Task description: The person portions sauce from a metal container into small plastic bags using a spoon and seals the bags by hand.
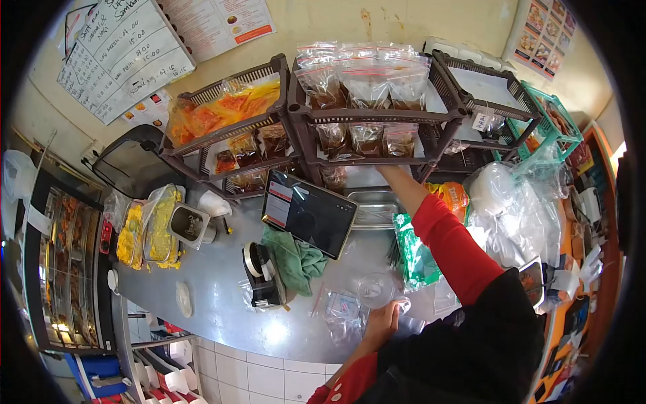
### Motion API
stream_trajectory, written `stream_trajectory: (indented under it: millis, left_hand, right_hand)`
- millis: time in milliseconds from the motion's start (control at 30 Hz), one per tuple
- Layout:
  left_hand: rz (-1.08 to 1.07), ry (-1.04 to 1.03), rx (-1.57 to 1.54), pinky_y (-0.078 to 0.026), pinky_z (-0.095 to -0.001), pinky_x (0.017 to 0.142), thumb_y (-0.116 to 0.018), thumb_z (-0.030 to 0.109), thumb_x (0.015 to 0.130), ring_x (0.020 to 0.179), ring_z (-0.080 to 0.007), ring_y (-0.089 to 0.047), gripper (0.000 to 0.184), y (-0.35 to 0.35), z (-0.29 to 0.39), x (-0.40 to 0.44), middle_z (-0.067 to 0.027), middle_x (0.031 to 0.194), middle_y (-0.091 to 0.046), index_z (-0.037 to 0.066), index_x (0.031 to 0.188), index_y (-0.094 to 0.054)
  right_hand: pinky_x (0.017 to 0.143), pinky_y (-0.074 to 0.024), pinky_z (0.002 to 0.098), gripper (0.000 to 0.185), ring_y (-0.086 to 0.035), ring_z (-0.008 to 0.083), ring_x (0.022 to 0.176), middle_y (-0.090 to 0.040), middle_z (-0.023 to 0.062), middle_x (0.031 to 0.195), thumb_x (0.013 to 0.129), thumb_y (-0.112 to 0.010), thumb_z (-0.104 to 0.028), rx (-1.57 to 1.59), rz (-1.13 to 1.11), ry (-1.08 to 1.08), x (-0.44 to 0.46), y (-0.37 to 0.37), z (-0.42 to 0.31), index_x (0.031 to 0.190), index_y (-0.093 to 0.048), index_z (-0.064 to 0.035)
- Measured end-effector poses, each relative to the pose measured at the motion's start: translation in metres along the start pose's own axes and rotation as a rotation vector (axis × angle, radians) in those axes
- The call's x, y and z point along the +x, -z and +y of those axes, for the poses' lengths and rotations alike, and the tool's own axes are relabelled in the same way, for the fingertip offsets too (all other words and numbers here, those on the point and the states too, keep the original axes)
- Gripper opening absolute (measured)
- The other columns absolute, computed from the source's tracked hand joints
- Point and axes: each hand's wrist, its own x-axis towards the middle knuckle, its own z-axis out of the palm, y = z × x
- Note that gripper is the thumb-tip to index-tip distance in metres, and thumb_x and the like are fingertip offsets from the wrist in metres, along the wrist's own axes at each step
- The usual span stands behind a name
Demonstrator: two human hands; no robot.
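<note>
Red sleeves cover both arms, which come in from the lower right of the frame. The left hand [381, 322], right of bottom centre, has its fingers narrowed at the near edge of a clear plastic cup [375, 291] over the steel counter [222, 289]. Clear plastic bags [342, 311] lie just left of that cup. The right hand reaches in under the brown crates [377, 116] at upper centre; only its wrist [391, 172] shows clearly, so whether it is wide, narrow or holding something cannot be told.

Sealed bags of brown sauce [370, 84] stand in those crates. Below them, a steel tray [373, 207] sits right of a tilted tablet [308, 212]. A green cloth [293, 259] lies beneath the tablet's lower edge, beside a black device [264, 276]. Right of the steel tray, a green packet [414, 252] lies near the reaching arm. Yellow food [161, 225] fills containers at left.
</note>
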Motion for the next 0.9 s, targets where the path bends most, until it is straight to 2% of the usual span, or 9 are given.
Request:
stream_trajectory:
  millis: [200,333,367,500,567,633,700,800,900]
  left_hand:
    - [-0.015,0.053,0.04,-0.05,-0.0428,0.068,-0.062,0.01,0.085,0.073,-0.0315,-0.064,0.009,0.01,0.016,0.0,-0.0117,0.081,-0.065,0.005,0.091,-0.059]
    - [0.188,-0.209,0.006,-0.052,-0.0391,0.07,-0.061,0.008,0.085,0.075,-0.0305,-0.065,0.011,0.003,0.013,-0.001,-0.0116,0.085,-0.067,0.003,0.095,-0.063]
    - [0.15,-0.141,-0.029,-0.052,-0.0372,0.07,-0.061,0.007,0.085,0.075,-0.0297,-0.065,0.012,0.005,0.018,-0.005,-0.012,0.086,-0.067,0.003,0.096,-0.064]
    - [0.044,0.207,-0.206,-0.052,-0.0307,0.071,-0.059,0.005,0.087,0.077,-0.0243,-0.066,0.016,0.009,0.033,-0.02,-0.0127,0.09,-0.068,0.002,0.101,-0.066]
    - [0.11,0.271,-0.271,-0.052,-0.0288,0.07,-0.058,0.006,0.088,0.078,-0.0202,-0.066,0.015,0.006,0.035,-0.024,-0.0118,0.09,-0.069,0.002,0.1,-0.067]
    - [0.259,0.198,-0.308,-0.051,-0.0277,0.068,-0.058,0.008,0.089,0.078,-0.0157,-0.066,0.014,0.002,0.04,-0.032,-0.0102,0.09,-0.07,0.002,0.097,-0.068]
    - [0.284,0.185,-0.347,-0.048,-0.0248,0.068,-0.059,0.008,0.089,0.074,-0.0109,-0.061,0.012,0.007,0.06,-0.03,-0.0069,0.086,-0.068,0.002,0.096,-0.067]
    - [0.236,0.337,-0.53,-0.043,-0.0214,0.061,-0.06,0.008,0.089,0.067,-0.0067,-0.054,0.009,0.007,0.09,-0.025,-0.0011,0.074,-0.06,0.0,0.091,-0.064]
    - [0.099,0.207,-0.471,-0.041,-0.0192,0.058,-0.063,0.01,0.089,0.063,-0.0052,-0.051,0.009,-0.001,0.101,-0.015,0.0015,0.071,-0.057,0.002,0.09,-0.061]
  right_hand:
    - [0.094,-0.0441,0.036,0.037,-0.058,0.0325,0.111,-0.062,0.0208,0.114,0.089,-0.056,-0.021,-0.293,-0.21,0.108,-0.016,0.012,-0.011,0.12,-0.057,-0.0004]
    - [0.096,-0.0432,0.0367,0.039,-0.056,0.0338,0.114,-0.061,0.0216,0.117,0.089,-0.055,-0.022,-0.446,-0.333,0.28,-0.042,0.029,-0.008,0.122,-0.056,-0.0008]
    - [0.097,-0.043,0.0369,0.04,-0.056,0.0341,0.114,-0.06,0.0218,0.118,0.089,-0.055,-0.022,-0.476,-0.32,0.365,-0.055,0.035,-0.001,0.123,-0.056,-0.0009]
    - [0.106,-0.0348,0.0431,0.057,-0.047,0.0417,0.123,-0.046,0.0265,0.134,0.087,-0.056,-0.026,-0.655,0.179,0.971,-0.13,0.07,0.057,0.138,-0.039,-0.0048]
    - [0.099,-0.0411,0.0456,0.063,-0.052,0.0445,0.116,-0.044,0.0287,0.134,0.087,-0.056,-0.025,-0.668,0.25,1.121,-0.2,0.124,0.068,0.142,-0.032,-0.0066]
    - [0.09,-0.048,0.0435,0.059,-0.059,0.04,0.106,-0.052,0.0253,0.125,0.087,-0.057,-0.024,-0.379,-0.08,0.935,-0.286,0.173,0.077,0.139,-0.035,-0.0044]
    - [0.083,-0.0514,0.0365,0.055,-0.064,0.0268,0.097,-0.055,0.0181,0.125,0.082,-0.068,-0.017,0.114,-0.548,0.83,-0.333,0.194,0.115,0.131,-0.046,-0.007]
    - [0.074,-0.052,0.0294,0.038,-0.066,0.0155,0.082,-0.067,0.01,0.103,0.08,-0.072,-0.016,0.436,-0.957,0.381,-0.367,0.214,0.162,0.114,-0.06,-0.0054]
    - [0.068,-0.0506,0.0248,0.022,-0.064,0.009,0.075,-0.069,0.004,0.081,0.081,-0.072,-0.017,0.459,-0.831,0.414,-0.378,0.249,0.186,0.098,-0.068,-0.0028]
